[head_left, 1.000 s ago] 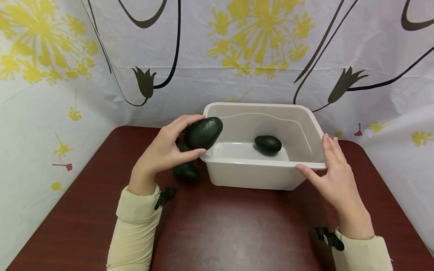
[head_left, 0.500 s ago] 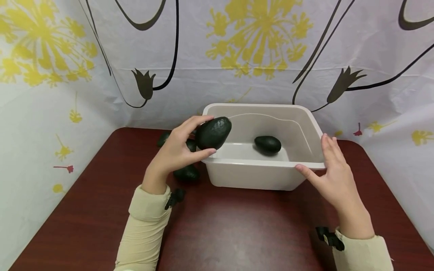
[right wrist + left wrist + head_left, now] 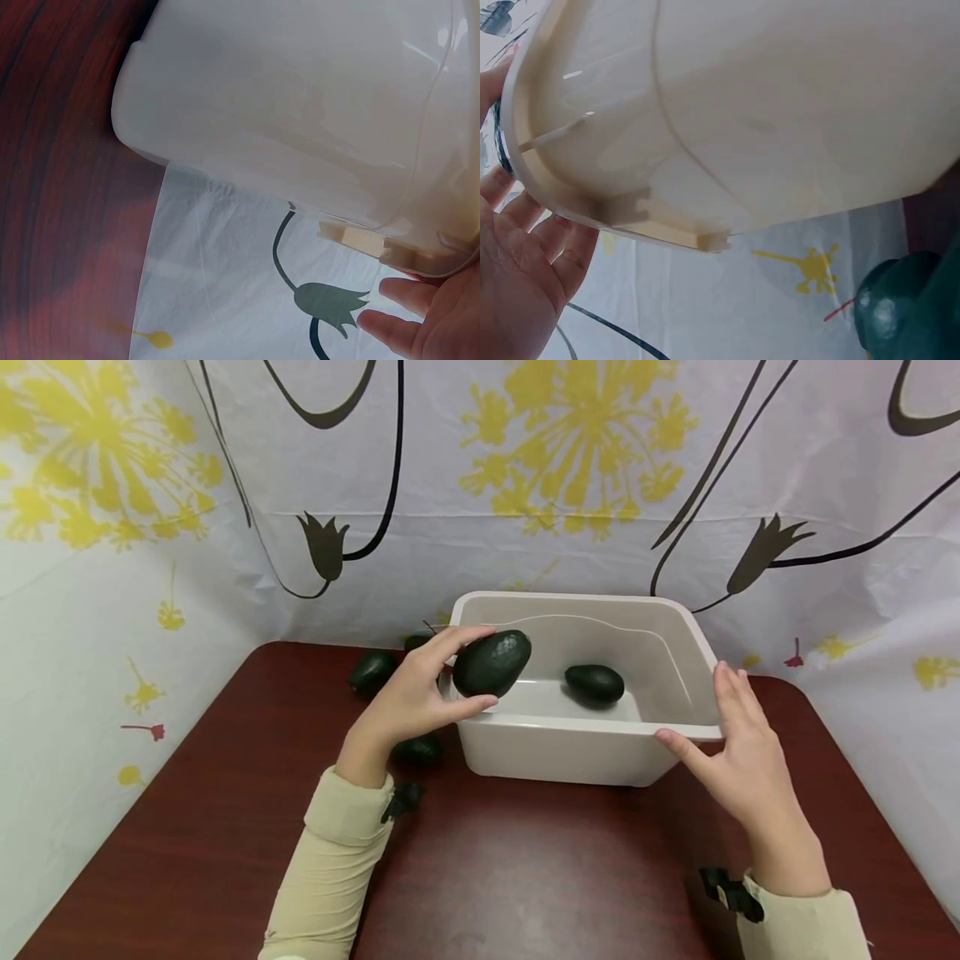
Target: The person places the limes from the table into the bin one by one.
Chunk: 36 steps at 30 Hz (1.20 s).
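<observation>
From the head view, I saw the left hand point(image 3: 408, 697) gripping a dark avocado point(image 3: 491, 662), fingers over its top and thumb beneath, holding it above the near-left corner of the white tub point(image 3: 570, 752), just inside the rim. A second avocado point(image 3: 594, 682) lay on the tub's floor, toward the middle. The right hand point(image 3: 738, 756) was spread with straight fingers against the tub's right wall, its thumb touching the front rim at the near-right corner; it gripped nothing. In the right wrist view I made out only fingertips point(image 3: 409, 296) beside the tub's outer wall point(image 3: 285, 97), and in the left wrist view an open palm point(image 3: 517, 277) under the rim point(image 3: 615, 217), with a green fruit point(image 3: 900, 307) at the frame's lower right. The tub sat on a dark red table point(image 3: 525, 868). On the table left of the tub, three more avocados lay apart: one point(image 3: 371, 670) far back, one point(image 3: 417, 642) by the tub's back corner and one point(image 3: 420, 750) partly hidden behind the left wrist. A flowered sheet point(image 3: 585, 485) hung behind.
</observation>
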Each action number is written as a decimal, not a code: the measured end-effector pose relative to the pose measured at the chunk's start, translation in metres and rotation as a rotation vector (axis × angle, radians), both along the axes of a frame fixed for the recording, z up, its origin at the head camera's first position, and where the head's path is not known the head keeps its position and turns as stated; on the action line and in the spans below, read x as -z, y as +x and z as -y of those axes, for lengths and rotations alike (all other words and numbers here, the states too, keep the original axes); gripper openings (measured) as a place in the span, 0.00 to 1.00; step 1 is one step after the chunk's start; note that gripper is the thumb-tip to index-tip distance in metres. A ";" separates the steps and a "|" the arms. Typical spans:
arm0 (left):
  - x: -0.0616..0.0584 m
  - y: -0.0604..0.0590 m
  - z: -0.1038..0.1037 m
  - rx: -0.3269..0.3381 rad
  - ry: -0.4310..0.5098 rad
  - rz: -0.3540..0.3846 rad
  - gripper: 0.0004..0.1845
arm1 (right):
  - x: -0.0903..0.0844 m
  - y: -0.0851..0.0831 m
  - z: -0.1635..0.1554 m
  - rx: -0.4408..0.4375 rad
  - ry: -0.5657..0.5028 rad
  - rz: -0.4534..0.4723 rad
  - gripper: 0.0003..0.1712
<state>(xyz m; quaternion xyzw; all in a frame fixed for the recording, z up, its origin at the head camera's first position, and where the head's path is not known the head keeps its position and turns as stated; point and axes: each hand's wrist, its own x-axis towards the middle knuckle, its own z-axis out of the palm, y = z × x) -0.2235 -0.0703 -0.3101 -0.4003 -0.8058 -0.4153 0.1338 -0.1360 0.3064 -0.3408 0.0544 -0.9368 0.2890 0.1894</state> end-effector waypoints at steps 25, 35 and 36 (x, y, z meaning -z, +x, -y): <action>-0.001 0.020 0.065 -0.160 -0.065 -0.032 0.32 | 0.000 -0.002 0.002 0.006 0.011 0.027 0.58; -0.001 0.022 0.085 -0.224 -0.102 -0.053 0.30 | 0.001 -0.001 0.001 0.007 0.013 0.016 0.58; 0.000 0.021 0.087 -0.230 -0.110 -0.055 0.30 | 0.001 -0.001 0.001 0.007 0.010 0.018 0.58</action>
